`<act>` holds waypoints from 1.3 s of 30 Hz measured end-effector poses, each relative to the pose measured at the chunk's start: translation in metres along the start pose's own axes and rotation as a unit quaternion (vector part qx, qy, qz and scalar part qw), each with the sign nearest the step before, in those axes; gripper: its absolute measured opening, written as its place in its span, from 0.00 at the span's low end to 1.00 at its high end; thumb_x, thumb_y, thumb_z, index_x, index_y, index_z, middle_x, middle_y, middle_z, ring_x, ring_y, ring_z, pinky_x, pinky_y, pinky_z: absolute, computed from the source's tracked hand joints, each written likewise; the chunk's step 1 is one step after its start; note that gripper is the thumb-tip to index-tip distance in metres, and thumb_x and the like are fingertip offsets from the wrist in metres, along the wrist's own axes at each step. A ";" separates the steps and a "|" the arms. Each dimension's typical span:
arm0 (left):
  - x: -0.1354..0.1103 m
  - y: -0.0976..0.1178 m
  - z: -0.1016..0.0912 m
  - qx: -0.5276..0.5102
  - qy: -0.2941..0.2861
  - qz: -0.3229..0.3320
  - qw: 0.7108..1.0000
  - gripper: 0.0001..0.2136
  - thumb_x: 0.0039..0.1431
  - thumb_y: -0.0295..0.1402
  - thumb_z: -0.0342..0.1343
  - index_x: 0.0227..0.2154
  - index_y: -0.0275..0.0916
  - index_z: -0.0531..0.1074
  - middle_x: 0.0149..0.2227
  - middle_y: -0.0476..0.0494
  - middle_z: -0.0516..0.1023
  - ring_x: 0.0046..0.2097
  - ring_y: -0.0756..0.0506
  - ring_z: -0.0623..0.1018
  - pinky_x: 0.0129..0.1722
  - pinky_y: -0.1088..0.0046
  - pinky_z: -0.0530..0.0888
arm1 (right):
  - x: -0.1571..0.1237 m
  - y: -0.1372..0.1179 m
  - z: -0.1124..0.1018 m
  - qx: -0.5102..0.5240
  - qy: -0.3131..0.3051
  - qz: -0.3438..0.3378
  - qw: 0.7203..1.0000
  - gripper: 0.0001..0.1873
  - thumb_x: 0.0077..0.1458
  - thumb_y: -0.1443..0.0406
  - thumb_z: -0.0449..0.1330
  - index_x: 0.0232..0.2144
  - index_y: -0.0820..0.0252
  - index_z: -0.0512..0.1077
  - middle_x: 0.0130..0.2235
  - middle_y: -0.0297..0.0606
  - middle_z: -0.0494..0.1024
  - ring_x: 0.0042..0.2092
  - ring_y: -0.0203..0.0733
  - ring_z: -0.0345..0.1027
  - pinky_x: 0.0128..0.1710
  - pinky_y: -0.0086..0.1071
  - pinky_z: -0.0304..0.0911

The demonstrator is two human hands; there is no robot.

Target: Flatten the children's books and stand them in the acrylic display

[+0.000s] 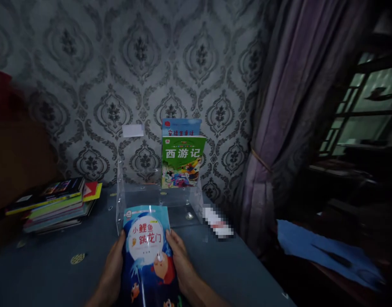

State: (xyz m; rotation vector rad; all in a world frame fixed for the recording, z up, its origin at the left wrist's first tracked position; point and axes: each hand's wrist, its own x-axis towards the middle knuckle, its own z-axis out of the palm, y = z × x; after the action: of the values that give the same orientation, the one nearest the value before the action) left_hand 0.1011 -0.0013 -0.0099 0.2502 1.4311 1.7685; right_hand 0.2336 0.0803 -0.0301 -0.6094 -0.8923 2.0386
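- In the head view, I see a grey-blue table (55,273) pushed against a wall (87,64) with grey ornament wallpaper. The room is dim.
- On the right hangs one purple curtain (285,128), tied back, and beyond it is one window (368,102). One blue cloth (323,251) lies low on the right, off the table.
- One clear stand (125,200) is on the table by the wall. It holds two books upright: one green book (182,162) in front and a second book (181,127) behind it, with only its blue top showing. One white label (133,130) sits at the top of the stand.
- One pile of books (55,202) lies flat at the left of the table. I cannot count them exactly.
- One blue picture book (147,251) is held over the near table, just in front of the stand, with its cover facing up.
- My left hand (112,266) grips its left edge and my right hand (179,260) grips its right edge, the fingers closed together along the sides.
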 end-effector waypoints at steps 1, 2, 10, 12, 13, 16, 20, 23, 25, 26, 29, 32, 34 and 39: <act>0.000 0.000 0.000 -0.009 0.000 -0.016 1.000 0.19 0.65 0.43 0.52 0.50 0.34 0.74 0.42 0.34 0.83 0.44 0.38 0.83 0.49 0.58 0.78 | 0.000 -0.001 -0.002 -0.002 -0.002 0.000 1.000 0.34 0.33 0.45 0.74 0.39 0.59 0.74 0.37 0.36 0.83 0.42 0.46 0.77 0.43 0.35 0.70; 0.000 0.000 0.000 -0.022 0.003 -0.039 0.999 0.18 0.65 0.42 0.53 0.51 0.35 0.73 0.43 0.35 0.83 0.45 0.39 0.83 0.50 0.59 0.77 | 0.000 -0.001 -0.004 -0.004 -0.003 0.001 1.000 0.35 0.33 0.45 0.74 0.39 0.60 0.75 0.37 0.37 0.83 0.42 0.46 0.77 0.43 0.35 0.70; -0.002 0.001 0.001 -0.031 0.017 -0.052 0.998 0.18 0.64 0.39 0.55 0.53 0.36 0.72 0.43 0.37 0.83 0.46 0.40 0.83 0.50 0.62 0.78 | 0.000 -0.002 -0.005 -0.002 0.041 0.011 0.999 0.42 0.27 0.44 0.75 0.43 0.60 0.75 0.38 0.37 0.82 0.43 0.45 0.76 0.44 0.33 0.69; -0.002 0.000 0.000 -0.035 -0.001 -0.048 0.998 0.18 0.64 0.39 0.55 0.53 0.36 0.73 0.43 0.37 0.83 0.45 0.39 0.83 0.49 0.62 0.78 | -0.001 -0.002 -0.005 0.002 0.048 0.014 0.999 0.42 0.25 0.43 0.75 0.41 0.59 0.75 0.37 0.36 0.82 0.42 0.44 0.76 0.44 0.33 0.69; -0.002 0.000 0.000 -0.037 -0.005 -0.048 0.998 0.17 0.65 0.38 0.55 0.53 0.36 0.73 0.43 0.37 0.83 0.45 0.39 0.83 0.48 0.62 0.78 | -0.001 -0.001 -0.005 0.003 0.050 0.014 0.999 0.41 0.25 0.43 0.75 0.41 0.59 0.76 0.37 0.35 0.82 0.42 0.43 0.76 0.44 0.33 0.69; -0.005 0.003 0.002 -0.034 0.007 -0.048 0.998 0.17 0.64 0.37 0.55 0.52 0.36 0.74 0.42 0.37 0.84 0.45 0.39 0.83 0.48 0.61 0.79 | 0.000 0.000 -0.006 0.002 0.042 0.010 0.999 0.40 0.26 0.43 0.75 0.40 0.58 0.76 0.37 0.35 0.82 0.42 0.43 0.76 0.44 0.33 0.69; -0.010 0.008 0.007 -0.049 0.001 -0.060 0.997 0.16 0.65 0.37 0.54 0.51 0.35 0.74 0.41 0.37 0.84 0.45 0.38 0.83 0.47 0.61 0.79 | 0.002 0.000 -0.010 -0.003 0.028 0.009 1.000 0.40 0.28 0.42 0.74 0.41 0.59 0.76 0.38 0.36 0.82 0.43 0.45 0.76 0.46 0.34 0.69; -0.009 0.009 0.007 -0.052 -0.002 -0.052 0.997 0.15 0.64 0.35 0.54 0.50 0.35 0.74 0.40 0.36 0.84 0.45 0.38 0.83 0.46 0.60 0.80 | 0.003 -0.001 -0.011 -0.004 0.015 0.014 1.000 0.41 0.29 0.42 0.74 0.43 0.59 0.76 0.41 0.38 0.82 0.45 0.46 0.76 0.47 0.35 0.68; -0.003 0.008 0.006 -0.039 0.002 -0.026 0.999 0.14 0.63 0.35 0.56 0.49 0.35 0.75 0.40 0.37 0.84 0.44 0.38 0.83 0.46 0.60 0.80 | 0.003 -0.004 -0.011 -0.003 -0.002 0.009 1.000 0.40 0.31 0.43 0.74 0.45 0.58 0.75 0.41 0.38 0.82 0.45 0.46 0.76 0.47 0.36 0.68; 0.001 0.007 0.005 -0.034 0.004 -0.007 0.999 0.14 0.62 0.35 0.57 0.48 0.36 0.75 0.39 0.37 0.84 0.43 0.38 0.83 0.46 0.60 0.79 | 0.002 -0.006 -0.011 -0.003 -0.014 0.003 1.000 0.39 0.32 0.43 0.73 0.45 0.58 0.75 0.41 0.38 0.82 0.45 0.46 0.76 0.47 0.36 0.68; 0.012 0.006 0.004 -0.028 0.010 0.053 0.998 0.12 0.60 0.34 0.60 0.45 0.37 0.76 0.39 0.39 0.84 0.42 0.40 0.83 0.47 0.61 0.79 | -0.004 -0.018 -0.011 -0.016 -0.075 -0.016 0.997 0.34 0.39 0.46 0.72 0.45 0.57 0.75 0.40 0.39 0.82 0.43 0.47 0.76 0.46 0.38 0.68; 0.020 0.007 0.009 -0.028 0.003 0.097 0.995 0.12 0.56 0.36 0.63 0.42 0.37 0.77 0.39 0.40 0.83 0.43 0.40 0.82 0.48 0.62 0.78 | -0.009 -0.034 -0.019 -0.050 -0.136 -0.032 0.989 0.28 0.44 0.49 0.71 0.44 0.58 0.76 0.39 0.39 0.82 0.42 0.46 0.76 0.45 0.38 0.67; 0.023 0.009 0.014 -0.031 -0.010 0.120 0.992 0.15 0.52 0.39 0.65 0.41 0.37 0.78 0.40 0.41 0.83 0.45 0.40 0.81 0.49 0.61 0.77 | -0.011 -0.043 -0.029 -0.087 -0.153 -0.045 0.983 0.25 0.45 0.51 0.71 0.42 0.59 0.76 0.38 0.38 0.81 0.40 0.43 0.75 0.43 0.35 0.67; 0.031 0.007 0.030 -0.023 -0.011 0.186 0.982 0.20 0.45 0.46 0.67 0.37 0.37 0.78 0.42 0.42 0.82 0.50 0.40 0.78 0.54 0.61 0.72 | -0.007 -0.058 -0.051 -0.182 -0.117 -0.053 0.975 0.23 0.44 0.49 0.71 0.32 0.61 0.76 0.25 0.30 0.73 0.25 0.30 0.63 0.24 0.23 0.56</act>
State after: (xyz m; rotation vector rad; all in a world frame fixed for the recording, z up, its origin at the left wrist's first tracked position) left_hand 0.0962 0.0414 -0.0044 0.5406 1.3907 2.0880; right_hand 0.3000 0.1181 -0.0175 -0.5077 -1.4275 1.8889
